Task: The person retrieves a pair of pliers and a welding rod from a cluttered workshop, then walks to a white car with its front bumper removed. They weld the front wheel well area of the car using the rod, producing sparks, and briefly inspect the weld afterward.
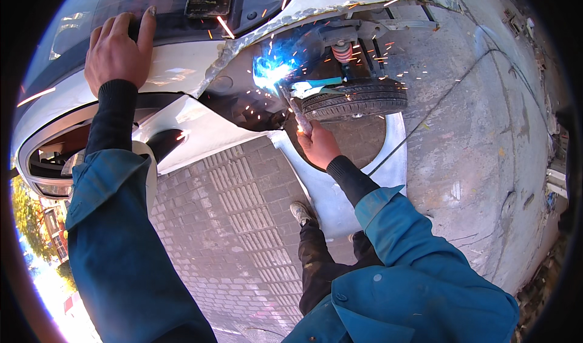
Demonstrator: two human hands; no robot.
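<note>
My left hand [120, 54] lies flat with its fingers apart on the white car body [182, 64], at the lower edge of the windshield. My right hand [319, 146] is wrapped round a welding torch [297, 113], whose tip points into the bare front wheel bay. A bright blue-white arc [273, 74] glares at the tip and hides the spot it touches. Sparks fly out from it on all sides. Just right of the torch is a black tyre [358, 100], with a red coil spring [342, 53] behind it.
A white fender panel [396, 139] with a round wheel cutout lies on the ground near my feet. A dark cable [446, 91] runs over the concrete at the right. The car's opened-up edge [218, 67] looks ragged. Paving bricks [225, 203] cover the ground to the left.
</note>
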